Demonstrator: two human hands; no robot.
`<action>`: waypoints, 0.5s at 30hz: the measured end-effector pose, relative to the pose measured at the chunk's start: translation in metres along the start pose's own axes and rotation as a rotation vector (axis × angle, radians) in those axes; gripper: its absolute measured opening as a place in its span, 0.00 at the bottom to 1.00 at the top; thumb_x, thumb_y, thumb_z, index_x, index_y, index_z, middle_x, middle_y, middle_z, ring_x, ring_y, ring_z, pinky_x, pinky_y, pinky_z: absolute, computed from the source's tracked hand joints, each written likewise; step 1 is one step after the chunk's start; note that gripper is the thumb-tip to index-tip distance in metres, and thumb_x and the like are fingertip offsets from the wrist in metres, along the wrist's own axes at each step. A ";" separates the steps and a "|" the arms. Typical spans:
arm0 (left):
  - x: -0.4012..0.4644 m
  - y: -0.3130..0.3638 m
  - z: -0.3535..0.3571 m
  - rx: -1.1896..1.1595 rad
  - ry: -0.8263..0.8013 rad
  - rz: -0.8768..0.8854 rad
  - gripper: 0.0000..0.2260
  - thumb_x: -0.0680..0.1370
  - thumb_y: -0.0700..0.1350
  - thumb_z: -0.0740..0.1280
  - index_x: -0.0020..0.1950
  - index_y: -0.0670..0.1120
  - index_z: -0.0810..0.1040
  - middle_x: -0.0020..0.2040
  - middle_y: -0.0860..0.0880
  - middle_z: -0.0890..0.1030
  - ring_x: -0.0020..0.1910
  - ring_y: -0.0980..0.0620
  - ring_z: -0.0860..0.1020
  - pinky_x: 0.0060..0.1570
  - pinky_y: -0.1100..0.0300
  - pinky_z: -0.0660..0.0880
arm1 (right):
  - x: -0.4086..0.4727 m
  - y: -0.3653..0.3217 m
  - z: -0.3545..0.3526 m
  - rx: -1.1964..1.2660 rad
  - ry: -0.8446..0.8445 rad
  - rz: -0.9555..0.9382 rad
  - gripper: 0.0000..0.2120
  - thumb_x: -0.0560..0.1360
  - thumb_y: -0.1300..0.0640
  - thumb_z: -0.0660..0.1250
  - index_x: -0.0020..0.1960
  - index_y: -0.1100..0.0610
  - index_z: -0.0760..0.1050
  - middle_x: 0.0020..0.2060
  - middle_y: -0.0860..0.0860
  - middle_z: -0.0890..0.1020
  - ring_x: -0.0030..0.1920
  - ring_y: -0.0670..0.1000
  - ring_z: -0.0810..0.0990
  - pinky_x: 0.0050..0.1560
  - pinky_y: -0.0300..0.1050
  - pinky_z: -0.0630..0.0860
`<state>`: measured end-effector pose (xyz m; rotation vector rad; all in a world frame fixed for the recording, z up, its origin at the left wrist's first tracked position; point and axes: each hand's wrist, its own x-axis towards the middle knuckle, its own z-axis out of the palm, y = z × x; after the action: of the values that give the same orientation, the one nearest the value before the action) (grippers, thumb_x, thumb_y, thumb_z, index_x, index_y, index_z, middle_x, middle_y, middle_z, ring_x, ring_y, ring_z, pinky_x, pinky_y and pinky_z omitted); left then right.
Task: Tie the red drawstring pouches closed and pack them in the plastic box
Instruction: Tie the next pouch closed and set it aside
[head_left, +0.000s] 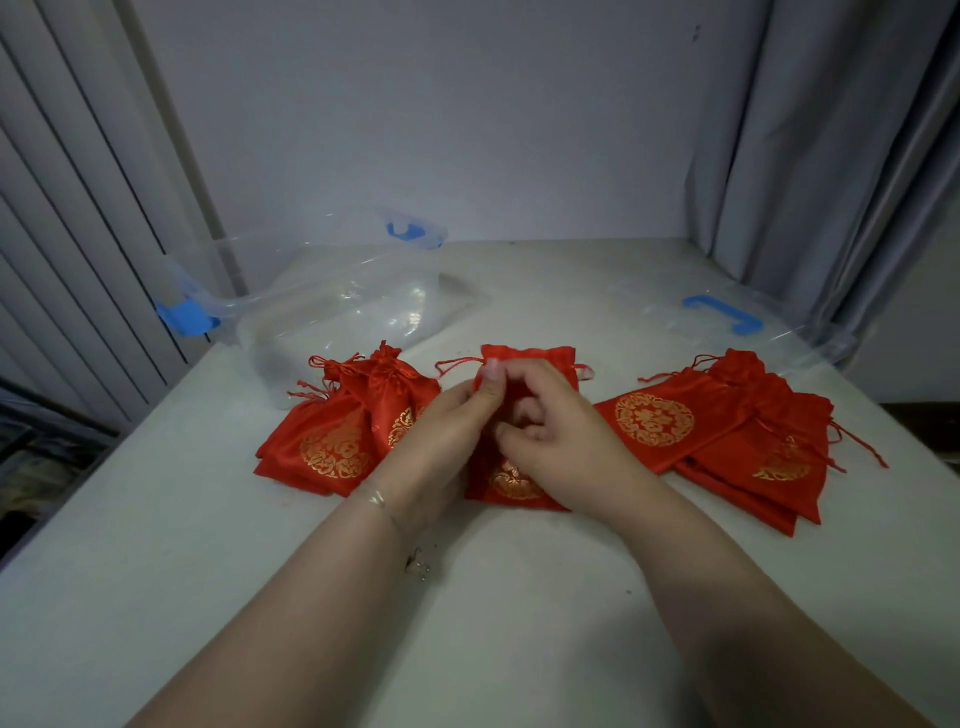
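Clear box (332, 306), blue latches, at the desk's (156, 545) far left corner; contents cannot be told through its walls. Its lid (737, 322) lies toward the far right edge. Mid-desk, left hand (457, 415) and right hand (550, 431) both pinch the centre pouch (524, 358) near its open mouth. Tied pouches (337, 431) heap to its left; flat pouches (727, 431) to its right. Grey curtain (831, 156) hangs beyond.

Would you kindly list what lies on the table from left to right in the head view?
Clear plastic box → left pile of red pouches → middle pouch, which both hands work on → right pile of red pouches → clear lid with a blue handle, set farther back.
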<state>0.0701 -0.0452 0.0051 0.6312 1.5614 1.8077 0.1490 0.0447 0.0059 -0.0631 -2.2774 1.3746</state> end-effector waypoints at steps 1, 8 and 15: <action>0.000 0.000 -0.001 -0.016 0.008 0.005 0.16 0.81 0.51 0.57 0.50 0.41 0.78 0.42 0.44 0.83 0.45 0.48 0.81 0.50 0.55 0.77 | 0.001 -0.001 0.000 0.064 0.055 0.019 0.24 0.72 0.69 0.61 0.53 0.40 0.70 0.46 0.49 0.75 0.33 0.44 0.77 0.36 0.36 0.73; 0.000 0.000 -0.005 0.000 0.034 -0.074 0.07 0.80 0.40 0.62 0.56 0.42 0.77 0.47 0.41 0.84 0.44 0.45 0.83 0.45 0.52 0.80 | 0.007 0.013 -0.029 -0.242 0.344 0.125 0.14 0.77 0.50 0.62 0.62 0.43 0.70 0.57 0.42 0.76 0.49 0.47 0.79 0.50 0.45 0.75; 0.005 0.000 -0.006 0.062 0.190 0.022 0.11 0.81 0.50 0.60 0.47 0.47 0.80 0.49 0.44 0.84 0.50 0.48 0.81 0.53 0.52 0.78 | 0.008 0.021 -0.033 -0.410 0.181 0.345 0.16 0.78 0.42 0.57 0.52 0.52 0.76 0.44 0.49 0.81 0.46 0.51 0.79 0.47 0.47 0.74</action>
<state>0.0629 -0.0456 0.0038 0.5192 1.7471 1.8870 0.1515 0.0840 0.0035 -0.7127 -2.4277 0.9781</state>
